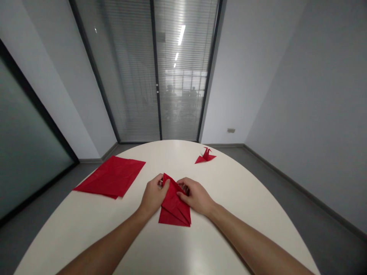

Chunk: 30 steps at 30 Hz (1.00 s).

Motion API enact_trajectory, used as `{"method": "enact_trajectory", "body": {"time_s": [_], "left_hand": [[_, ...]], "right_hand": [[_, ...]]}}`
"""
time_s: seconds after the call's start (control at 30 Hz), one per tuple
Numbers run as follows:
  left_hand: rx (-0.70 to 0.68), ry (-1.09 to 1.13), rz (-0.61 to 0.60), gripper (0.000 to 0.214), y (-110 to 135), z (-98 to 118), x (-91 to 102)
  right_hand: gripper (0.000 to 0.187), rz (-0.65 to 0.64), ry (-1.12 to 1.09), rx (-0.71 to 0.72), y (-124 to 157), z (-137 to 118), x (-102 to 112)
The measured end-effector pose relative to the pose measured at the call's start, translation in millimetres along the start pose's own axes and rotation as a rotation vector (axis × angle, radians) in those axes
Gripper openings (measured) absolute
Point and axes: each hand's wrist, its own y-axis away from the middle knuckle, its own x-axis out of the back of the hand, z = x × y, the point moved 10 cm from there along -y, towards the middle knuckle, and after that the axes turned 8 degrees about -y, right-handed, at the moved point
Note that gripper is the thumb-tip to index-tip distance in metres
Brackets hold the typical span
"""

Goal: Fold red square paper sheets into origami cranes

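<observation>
A partly folded red paper point(174, 208) lies on the white round table point(172, 248) in front of me. My left hand point(153, 195) pinches its upper left edge with curled fingers. My right hand point(195, 196) presses and pinches a fold on its upper right side. The paper's lower part lies flat on the table, pointing toward me.
A stack of flat red paper sheets point(111, 176) lies at the table's left. A finished red paper crane point(205, 156) stands at the far right of the table. Beyond are glass doors with blinds point(156, 76) and grey walls.
</observation>
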Motion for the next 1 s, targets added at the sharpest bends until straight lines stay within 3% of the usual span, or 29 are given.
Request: {"method": "enact_trajectory", "body": {"time_s": [0.17, 0.4, 0.63, 0.8, 0.9, 1.0], "left_hand": [[0.009, 0.031, -0.014, 0.029, -2.8, -1.0, 1.1], [0.076, 0.101, 0.015, 0.021, -5.1, -13.9, 2.8], [0.144, 0.175, 0.050, 0.021, -11.7, -40.9, 3.8], [0.152, 0.185, 0.056, 0.017, -14.5, -48.9, 3.2], [0.102, 0.113, 0.090, 0.021, -15.9, -45.9, 8.3], [-0.038, -0.068, 0.233, 0.028, -13.1, -28.1, 25.8]], "right_hand": [[0.032, 0.021, 0.039, -0.022, 0.9, 2.4, 3.1], [0.024, 0.095, -0.035, -0.048, 1.2, -0.9, 12.8], [0.059, 0.026, 0.015, -0.107, 4.5, 1.4, 6.5], [0.059, -0.051, 0.148, -0.059, 3.8, -8.7, 0.9], [0.060, -0.094, 0.226, 0.007, 4.3, -17.3, -4.1], [0.061, -0.113, 0.299, 0.035, 6.1, -18.2, -8.0]]}}
